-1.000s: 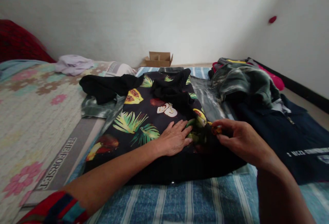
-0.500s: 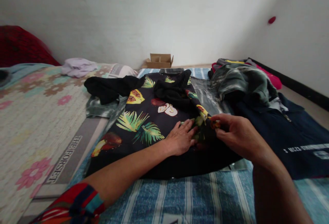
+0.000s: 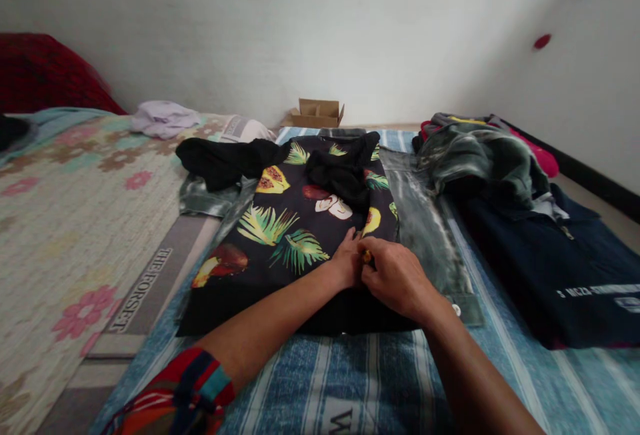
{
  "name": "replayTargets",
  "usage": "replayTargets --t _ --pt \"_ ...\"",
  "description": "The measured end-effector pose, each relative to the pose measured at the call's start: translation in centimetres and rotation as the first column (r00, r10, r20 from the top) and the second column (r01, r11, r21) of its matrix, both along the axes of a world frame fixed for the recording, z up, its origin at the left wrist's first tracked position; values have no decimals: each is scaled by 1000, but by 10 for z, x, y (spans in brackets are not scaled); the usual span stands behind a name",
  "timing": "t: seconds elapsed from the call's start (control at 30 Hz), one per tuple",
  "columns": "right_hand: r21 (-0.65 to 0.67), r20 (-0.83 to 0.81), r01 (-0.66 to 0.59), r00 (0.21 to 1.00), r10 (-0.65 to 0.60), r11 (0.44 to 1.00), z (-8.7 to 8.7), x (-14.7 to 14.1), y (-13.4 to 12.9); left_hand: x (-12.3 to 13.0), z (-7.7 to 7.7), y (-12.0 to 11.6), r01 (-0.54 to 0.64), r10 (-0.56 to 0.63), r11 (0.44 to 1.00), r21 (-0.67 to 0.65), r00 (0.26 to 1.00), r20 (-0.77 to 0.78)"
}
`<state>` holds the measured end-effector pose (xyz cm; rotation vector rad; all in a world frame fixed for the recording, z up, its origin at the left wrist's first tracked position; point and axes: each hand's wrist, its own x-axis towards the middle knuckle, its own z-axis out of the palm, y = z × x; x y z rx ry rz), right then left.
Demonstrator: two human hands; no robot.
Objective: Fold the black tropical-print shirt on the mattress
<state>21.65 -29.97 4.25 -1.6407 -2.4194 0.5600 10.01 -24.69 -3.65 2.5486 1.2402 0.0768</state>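
A black garment [image 3: 285, 248] printed with fruit and leaves lies on top of a grey denim garment [image 3: 425, 228]. My left hand [image 3: 347, 263] rests flat on the black garment near its middle, its fingers partly hidden behind my right hand. My right hand [image 3: 395, 275] pinches the black garment's right part, which is folded inward over the body. One black sleeve [image 3: 225, 158] stretches out to the left; another black bunch of cloth [image 3: 335, 175] lies on the upper front.
To the right are a folded navy garment [image 3: 540, 268] and a heap of clothes [image 3: 485, 155]. Behind stands an open cardboard box [image 3: 317, 114] by the wall. A flowered cover [image 3: 65, 222] and lilac cloth [image 3: 164, 118] are on the left.
My right hand has moved left, carrying the garment's right edge inward beside my left hand. More of the grey denim underneath now shows on the right.
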Motion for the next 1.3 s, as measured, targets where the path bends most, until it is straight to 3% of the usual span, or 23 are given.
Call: replayTargets --t 0.13,0.23,0.43,0.63,0.77,0.87,0.97,1.07,1.2,1.3 --pt "-5 -9 7 1000 -8 1000 -4 5 0 -21 25 -4 -6 3 1000 -21 988 -152" --pt "-8 36 6 999 -6 1000 -9 -2 -2 -34 33 -10 -27 20 999 -39 982 -189" --pt "10 113 -18 993 17 1000 -22 -17 -7 -46 19 -14 -61 58 998 -22 989 -137" --pt "21 -21 25 999 -24 999 -29 -14 -9 -53 13 -6 -142 148 988 -55 982 114" --pt "35 -81 9 997 -6 999 -36 -13 -8 -55 22 15 -299 283 954 8 912 297" --pt "12 -130 -35 991 36 999 -37 -8 3 -53 32 40 -427 384 896 120 881 275" --pt "-42 -143 -140 981 133 989 -33 -3 22 -46 36 65 -402 377 887 226 914 147" --pt "-49 -79 -235 970 230 971 -32 -2 38 -37 35 83 -339 347 909 243 938 9" --pt "69 -34 -287 957 289 956 -50 -5 45 -34 41 101 -373 384 901 221 923 -9" --pt "233 -102 -254 954 283 939 -69 -5 44 -48 64 120 -433 433 870 237 900 56"
